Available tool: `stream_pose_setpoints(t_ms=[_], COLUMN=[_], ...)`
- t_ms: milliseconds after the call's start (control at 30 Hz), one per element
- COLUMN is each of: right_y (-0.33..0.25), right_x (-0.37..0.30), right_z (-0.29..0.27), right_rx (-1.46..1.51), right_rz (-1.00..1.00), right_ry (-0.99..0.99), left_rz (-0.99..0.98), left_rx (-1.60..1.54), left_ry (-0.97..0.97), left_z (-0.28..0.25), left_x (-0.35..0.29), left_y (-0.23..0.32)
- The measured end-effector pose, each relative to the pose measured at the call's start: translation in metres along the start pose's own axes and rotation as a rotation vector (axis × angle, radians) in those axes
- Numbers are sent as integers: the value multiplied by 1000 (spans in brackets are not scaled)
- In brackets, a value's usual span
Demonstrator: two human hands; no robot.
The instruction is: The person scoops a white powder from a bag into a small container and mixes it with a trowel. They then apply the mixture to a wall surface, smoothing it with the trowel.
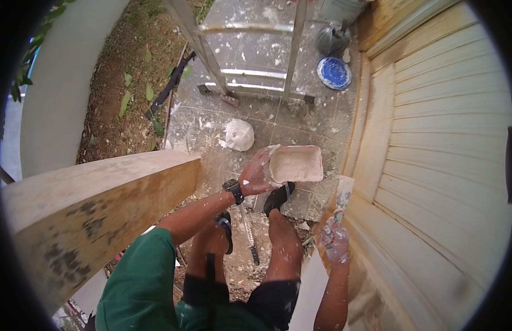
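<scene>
My left hand (257, 172), wearing a dark watch on its wrist, grips the left side of a shallow pinkish rectangular tub (321, 163). Pale, wet-looking plaster (292, 165) covers the inside of the tub. On the right, my right hand (335, 241) is closed round the handle of a putty knife (344, 192). Its broad blade points away from me and is smeared with white. The blade is close beside the wooden door frame; I cannot tell whether they touch. Both hands are spattered with white.
A metal ladder (254, 27) stands ahead on splattered tiles. Nearer lie a white plastic bag (239, 135) and a long toothed tool (248, 234) between my feet. A blue lid (334, 73) lies far right, by a slatted wooden door (443, 138). A low wall (101, 207) borders my left.
</scene>
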State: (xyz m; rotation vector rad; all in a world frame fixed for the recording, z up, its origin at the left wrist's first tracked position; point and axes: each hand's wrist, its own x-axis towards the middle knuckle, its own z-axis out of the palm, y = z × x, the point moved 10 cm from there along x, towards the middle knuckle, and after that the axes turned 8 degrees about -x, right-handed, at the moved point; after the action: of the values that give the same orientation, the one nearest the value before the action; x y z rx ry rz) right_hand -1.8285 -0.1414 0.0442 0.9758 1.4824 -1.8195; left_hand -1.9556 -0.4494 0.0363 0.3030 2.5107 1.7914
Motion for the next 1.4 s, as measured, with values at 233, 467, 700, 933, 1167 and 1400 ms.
stream_pose_setpoints(t_ms=[233, 467, 700, 933, 1167, 1400], right_y=[39, 42, 27, 11, 23, 2], right_x=[210, 322, 345, 322, 313, 316], right_z=[-34, 100, 310, 321, 326, 300], right_rx=[-238, -427, -1064, -1527, -1762, -1475], right_rz=[-64, -239, -676, -721, -748, -759], right_ry=[124, -86, -472, -300, -261, -117], left_rz=[-27, 49, -306, -463, -532, -615], left_rx=[-27, 227, 365, 200, 151, 113], left_ry=[-73, -99, 414, 335, 408, 248], left_z=[90, 58, -83, -85, -89, -83], left_x=[41, -2, -90, -103, -109, -94], left_y=[-255, -306, -355, -409, -442, -452])
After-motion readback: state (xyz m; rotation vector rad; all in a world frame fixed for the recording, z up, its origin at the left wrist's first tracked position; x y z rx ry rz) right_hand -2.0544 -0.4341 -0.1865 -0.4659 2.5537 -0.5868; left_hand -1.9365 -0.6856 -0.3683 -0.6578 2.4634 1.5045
